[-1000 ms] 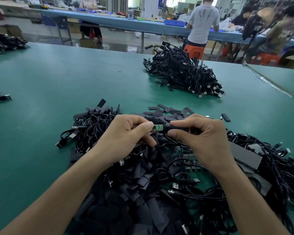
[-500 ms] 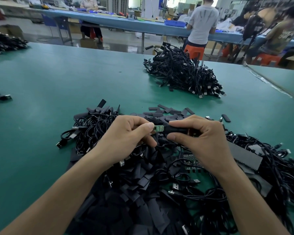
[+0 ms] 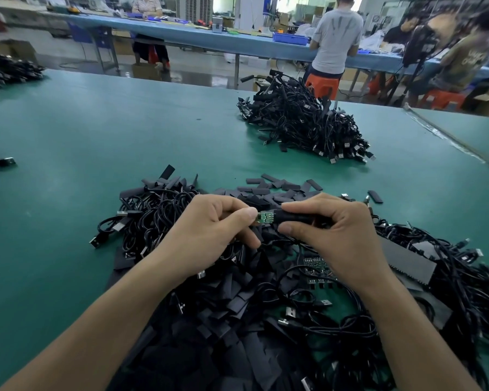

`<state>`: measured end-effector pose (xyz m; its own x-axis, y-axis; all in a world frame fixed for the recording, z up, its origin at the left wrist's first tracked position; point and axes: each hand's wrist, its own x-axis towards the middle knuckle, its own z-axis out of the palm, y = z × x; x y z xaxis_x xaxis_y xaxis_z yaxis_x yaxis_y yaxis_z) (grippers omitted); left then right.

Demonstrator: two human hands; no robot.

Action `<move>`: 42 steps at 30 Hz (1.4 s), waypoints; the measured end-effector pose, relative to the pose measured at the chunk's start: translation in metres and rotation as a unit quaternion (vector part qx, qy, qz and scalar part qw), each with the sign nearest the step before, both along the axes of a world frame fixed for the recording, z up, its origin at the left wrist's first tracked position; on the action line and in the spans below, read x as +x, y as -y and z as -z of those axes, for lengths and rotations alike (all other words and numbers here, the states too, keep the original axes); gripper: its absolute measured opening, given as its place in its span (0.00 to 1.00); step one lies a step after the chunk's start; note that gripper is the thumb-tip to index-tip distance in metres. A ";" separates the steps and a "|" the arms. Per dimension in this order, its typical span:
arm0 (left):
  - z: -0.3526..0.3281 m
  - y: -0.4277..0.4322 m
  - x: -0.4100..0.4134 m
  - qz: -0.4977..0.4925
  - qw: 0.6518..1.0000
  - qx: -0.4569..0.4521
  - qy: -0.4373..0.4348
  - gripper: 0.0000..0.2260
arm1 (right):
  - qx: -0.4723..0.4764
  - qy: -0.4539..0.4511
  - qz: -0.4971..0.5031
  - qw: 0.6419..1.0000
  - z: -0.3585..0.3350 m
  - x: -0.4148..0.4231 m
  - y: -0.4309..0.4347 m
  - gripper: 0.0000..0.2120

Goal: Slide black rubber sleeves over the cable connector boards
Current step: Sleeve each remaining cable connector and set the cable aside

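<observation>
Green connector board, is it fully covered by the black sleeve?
No, the green connector board shows bare between the left hand and the black sleeve that the right hand pinches.

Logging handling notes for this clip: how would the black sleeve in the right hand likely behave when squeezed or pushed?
Probably soft: the black sleeve looks rounded where the right hand pinches it, while loose sleeves lie flat. Likely light, held by fingertips alone. The green board looks stiffer.
</observation>
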<state>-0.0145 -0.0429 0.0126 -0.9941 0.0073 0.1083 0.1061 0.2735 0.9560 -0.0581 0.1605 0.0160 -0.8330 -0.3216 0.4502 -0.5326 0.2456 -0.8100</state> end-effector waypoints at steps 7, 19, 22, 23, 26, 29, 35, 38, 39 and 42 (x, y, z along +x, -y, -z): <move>0.007 -0.009 0.000 -0.017 0.998 0.065 0.012 0.10 | -0.046 0.015 -0.001 0.999 0.004 -0.003 -0.003 0.12; 0.019 -0.008 -0.005 -0.038 0.994 0.061 0.077 0.10 | -0.077 0.101 -0.015 0.992 0.034 -0.003 0.009 0.13; 0.017 -0.006 -0.005 -0.036 0.992 0.070 0.096 0.10 | -0.089 0.110 -0.003 0.990 0.039 -0.004 0.007 0.12; 0.017 -0.005 -0.005 -0.034 0.992 0.071 0.100 0.10 | -0.088 0.110 -0.004 0.990 0.040 -0.003 0.008 0.12; 0.016 -0.005 -0.005 -0.023 0.993 0.049 0.106 0.10 | -0.090 0.111 -0.011 0.990 0.043 -0.002 0.008 0.12; 0.017 -0.007 -0.005 -0.018 0.993 0.031 0.112 0.10 | -0.095 0.120 -0.013 0.988 0.044 -0.001 0.008 0.12; 0.017 -0.007 -0.004 -0.009 0.993 0.017 0.113 0.11 | -0.091 0.118 -0.014 0.989 0.046 -0.002 0.006 0.12; 0.016 -0.009 -0.003 -0.004 0.994 0.003 0.109 0.11 | -0.091 0.108 -0.022 0.990 0.047 -0.002 0.004 0.11; 0.016 -0.009 -0.003 -0.003 0.994 0.003 0.108 0.11 | -0.088 0.106 -0.022 0.990 0.048 -0.003 0.003 0.10; 0.016 -0.008 -0.003 0.004 0.994 0.004 0.108 0.10 | -0.072 0.099 -0.021 0.992 0.050 -0.003 0.002 0.10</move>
